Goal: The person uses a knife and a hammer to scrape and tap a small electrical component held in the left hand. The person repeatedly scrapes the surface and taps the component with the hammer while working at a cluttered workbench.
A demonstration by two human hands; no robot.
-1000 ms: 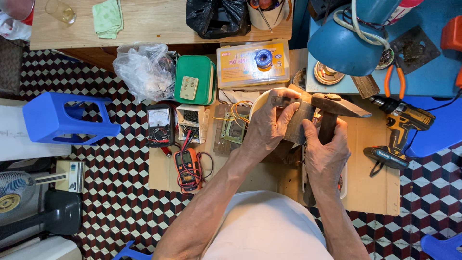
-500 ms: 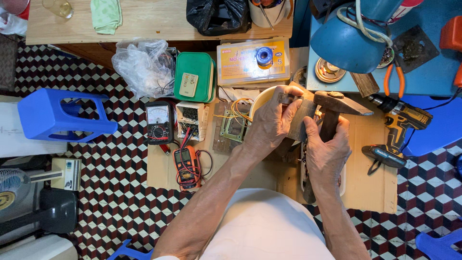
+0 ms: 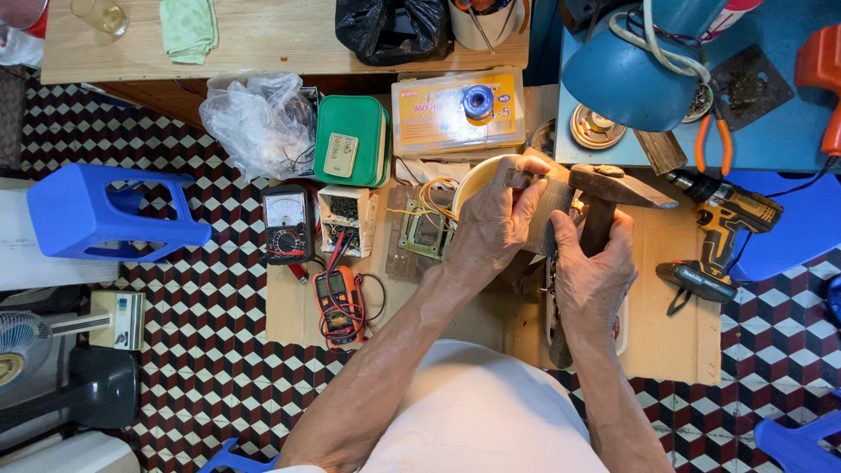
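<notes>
Hammer [image 3: 613, 188] has dropped slightly; my right hand [image 3: 594, 278] grips its stiff, head-heavy handle, left hand [image 3: 495, 223] clasps the rigid block [image 3: 550, 210].

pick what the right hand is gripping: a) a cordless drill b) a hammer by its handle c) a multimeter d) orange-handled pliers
b: the right hand is wrapped round the handle of the hammer, whose metal head shows just above it, while the cordless drill, the pliers and the orange multimeter all lie apart from the hands.
</notes>
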